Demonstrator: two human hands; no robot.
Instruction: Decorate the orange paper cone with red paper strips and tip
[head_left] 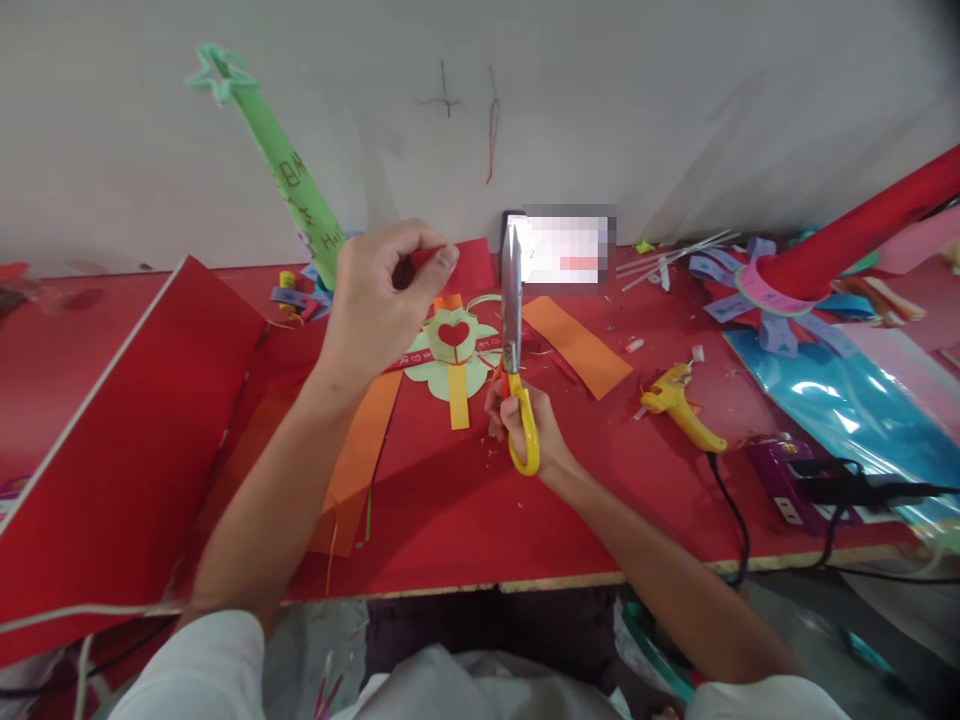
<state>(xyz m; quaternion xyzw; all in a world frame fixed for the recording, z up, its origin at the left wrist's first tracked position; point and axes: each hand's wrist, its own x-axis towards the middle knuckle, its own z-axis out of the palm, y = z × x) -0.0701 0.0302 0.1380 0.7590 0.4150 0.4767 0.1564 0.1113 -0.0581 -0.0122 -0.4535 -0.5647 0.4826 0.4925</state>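
Yellow-handled plastic-and-metal scissors (512, 352) show smooth, shiny blades (511, 285); toward three o'clock, a long blue plastic-looking sheet (844, 425) gleams, glossy, beyond a matt orange rectangular paper strip (581, 345).

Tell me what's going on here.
A person is at a red table with paper pieces. The right hand holds yellow-handled scissors up; the left hand is at a red sheet, its grip unclear. A pale green paper flower with a red heart is between them, a yellow glue gun to the right.
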